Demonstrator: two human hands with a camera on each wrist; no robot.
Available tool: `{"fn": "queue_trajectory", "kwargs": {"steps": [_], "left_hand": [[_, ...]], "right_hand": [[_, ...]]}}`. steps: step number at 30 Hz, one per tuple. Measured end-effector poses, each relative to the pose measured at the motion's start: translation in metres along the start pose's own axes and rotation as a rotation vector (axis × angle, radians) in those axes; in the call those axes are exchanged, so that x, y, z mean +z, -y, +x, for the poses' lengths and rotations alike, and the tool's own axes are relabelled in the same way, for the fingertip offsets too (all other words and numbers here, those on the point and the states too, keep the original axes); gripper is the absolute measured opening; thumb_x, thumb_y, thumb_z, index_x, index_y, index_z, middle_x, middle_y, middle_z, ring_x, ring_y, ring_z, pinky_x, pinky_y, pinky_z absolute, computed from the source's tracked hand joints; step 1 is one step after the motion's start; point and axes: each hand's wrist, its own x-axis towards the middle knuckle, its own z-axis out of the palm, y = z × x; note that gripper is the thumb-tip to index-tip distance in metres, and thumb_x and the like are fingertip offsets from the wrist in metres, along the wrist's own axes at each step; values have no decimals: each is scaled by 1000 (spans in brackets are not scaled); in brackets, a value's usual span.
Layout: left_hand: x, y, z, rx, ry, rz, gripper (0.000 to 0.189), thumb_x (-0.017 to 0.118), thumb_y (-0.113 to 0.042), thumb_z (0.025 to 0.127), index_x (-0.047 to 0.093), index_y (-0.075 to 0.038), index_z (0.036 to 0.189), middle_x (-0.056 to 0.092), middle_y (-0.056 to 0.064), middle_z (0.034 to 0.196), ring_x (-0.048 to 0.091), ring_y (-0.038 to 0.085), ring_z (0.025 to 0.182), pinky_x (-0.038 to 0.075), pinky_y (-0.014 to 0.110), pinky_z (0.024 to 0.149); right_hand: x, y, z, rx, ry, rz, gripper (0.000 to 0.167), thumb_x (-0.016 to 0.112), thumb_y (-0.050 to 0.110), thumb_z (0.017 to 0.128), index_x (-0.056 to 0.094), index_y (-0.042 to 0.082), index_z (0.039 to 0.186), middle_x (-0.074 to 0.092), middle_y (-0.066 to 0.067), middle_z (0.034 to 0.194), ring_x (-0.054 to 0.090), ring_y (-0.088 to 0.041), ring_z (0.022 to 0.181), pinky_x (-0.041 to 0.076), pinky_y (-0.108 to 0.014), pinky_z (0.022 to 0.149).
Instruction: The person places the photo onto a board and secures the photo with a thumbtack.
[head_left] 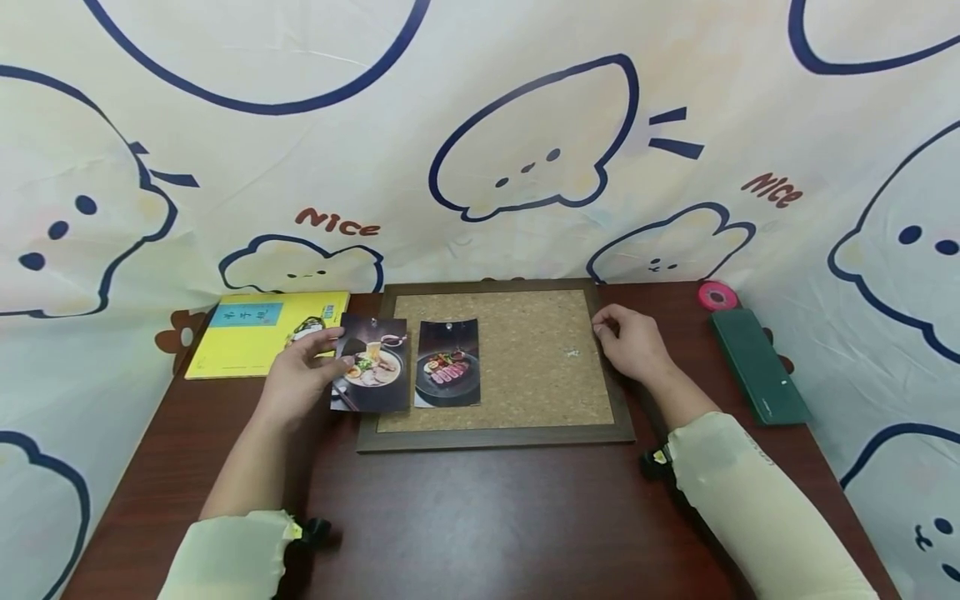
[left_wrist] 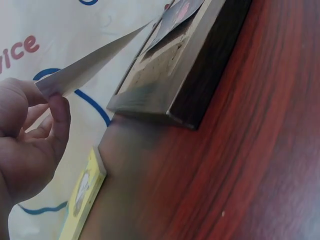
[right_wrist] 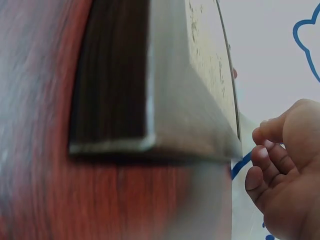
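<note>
My left hand [head_left: 296,379] pinches the left edge of a food photo [head_left: 375,379] between thumb and fingers. It pictures a bowl on a dark ground. In the left wrist view, the photo [left_wrist: 95,60] tilts up above the corkboard's wooden frame [left_wrist: 145,107]. Beside it, a second photo [head_left: 447,367], of sliced meat on a dark plate, lies on the corkboard [head_left: 532,383] with a small clear pin at its top edge. My right hand [head_left: 630,342] is by the corkboard's right edge, its fingers loosely curled. Nothing shows between those fingers [right_wrist: 260,155] in the right wrist view.
Small clear pieces [head_left: 572,352] lie on the cork's right part. A yellow book [head_left: 240,350] lies at the back left of the dark red table [head_left: 480,517]. At right are a pink ring-shaped roll [head_left: 717,295] and a dark green case [head_left: 759,367]. Patterned cloth walls surround the table.
</note>
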Motion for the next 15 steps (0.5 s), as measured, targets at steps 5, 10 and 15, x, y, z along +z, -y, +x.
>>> {"fn": "queue_trajectory", "kwargs": {"steps": [5,10,15], "left_hand": [[12,-5,5,30,12,-37,58,75,-23,97,55,-18,151,53,15,142,59,32,116,55,20,82],[27,-8,9,81,23,-58,54,74,-18,96,57,-13,147,56,15,133,58,29,110,56,22,81],[39,-13,10,103,39,-61,52,75,-17,95,59,-13,145,58,15,131,59,30,110,56,25,80]], "right_hand": [[4,6,3,-20,3,13,12,63,12,101,72,7,107,73,-13,103,60,-28,80,48,-44,74],[6,14,5,-37,25,27,15,63,11,102,72,3,110,71,-17,112,66,-32,102,51,-51,89],[8,22,6,-46,26,30,12,64,11,101,73,6,107,71,-14,108,66,-31,100,51,-48,88]]}}
